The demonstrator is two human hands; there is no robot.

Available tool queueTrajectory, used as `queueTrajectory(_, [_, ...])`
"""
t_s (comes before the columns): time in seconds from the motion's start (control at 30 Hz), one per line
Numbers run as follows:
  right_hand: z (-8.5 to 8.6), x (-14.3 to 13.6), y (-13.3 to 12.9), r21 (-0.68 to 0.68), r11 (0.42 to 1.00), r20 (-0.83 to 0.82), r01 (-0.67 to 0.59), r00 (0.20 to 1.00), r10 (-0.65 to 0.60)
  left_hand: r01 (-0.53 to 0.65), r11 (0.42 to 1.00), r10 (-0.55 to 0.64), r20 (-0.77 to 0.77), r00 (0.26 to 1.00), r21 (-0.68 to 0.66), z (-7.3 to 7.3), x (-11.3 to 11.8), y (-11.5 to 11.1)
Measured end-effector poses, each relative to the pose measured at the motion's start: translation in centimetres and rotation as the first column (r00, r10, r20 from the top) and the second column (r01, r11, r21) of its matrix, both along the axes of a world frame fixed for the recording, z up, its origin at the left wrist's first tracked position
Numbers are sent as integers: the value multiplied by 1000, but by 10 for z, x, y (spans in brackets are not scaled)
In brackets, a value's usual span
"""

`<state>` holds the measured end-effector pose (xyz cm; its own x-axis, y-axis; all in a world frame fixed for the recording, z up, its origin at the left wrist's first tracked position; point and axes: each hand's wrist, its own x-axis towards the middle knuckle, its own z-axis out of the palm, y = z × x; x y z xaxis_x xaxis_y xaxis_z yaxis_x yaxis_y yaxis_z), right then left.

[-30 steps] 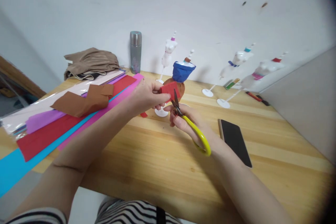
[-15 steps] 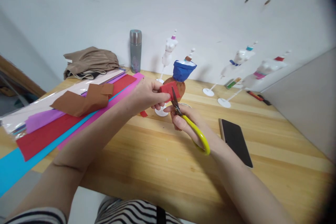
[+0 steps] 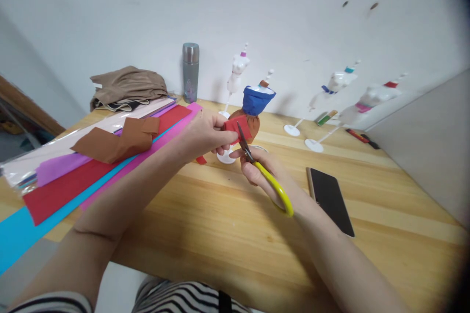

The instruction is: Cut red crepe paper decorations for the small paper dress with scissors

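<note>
The left hand [image 3: 205, 132] pinches a small red piece [image 3: 245, 124] between thumb and fingers, just in front of the blue-topped mannequin [image 3: 259, 101] and a little to its left. It grips the piece by its left side, probably to steady it and leave the other side free for the blades. Whether the piece is cloth or paper, I cannot tell.

The right hand [image 3: 268, 159], nearer the wearer than the mannequin, is curled around the yellow handle of the scissors [image 3: 278, 187]. One blade lies across the face of the red piece; the other is hidden, perhaps beneath it, so how far the blades are parted is unclear.

Both forearms reach inward from either side, meeting before the mannequin, with the work held above the table [image 3: 205, 220], likely to give the scissors room underneath. The left wrist looks nearly straight; the right hand points the blades forward and leftward.

A red scrap [image 3: 201, 160] lies left of the mannequin, and a phone [image 3: 330, 200] lies to its front right.
</note>
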<state>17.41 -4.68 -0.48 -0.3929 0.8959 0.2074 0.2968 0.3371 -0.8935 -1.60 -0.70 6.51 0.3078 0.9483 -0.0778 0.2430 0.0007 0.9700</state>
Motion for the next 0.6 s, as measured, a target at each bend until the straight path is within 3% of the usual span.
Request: queueTrajectory(0.6, [4, 0, -1, -34, 999, -43, -34, 999, 32, 18, 999, -18, 7, 1000, 33, -6, -4, 3])
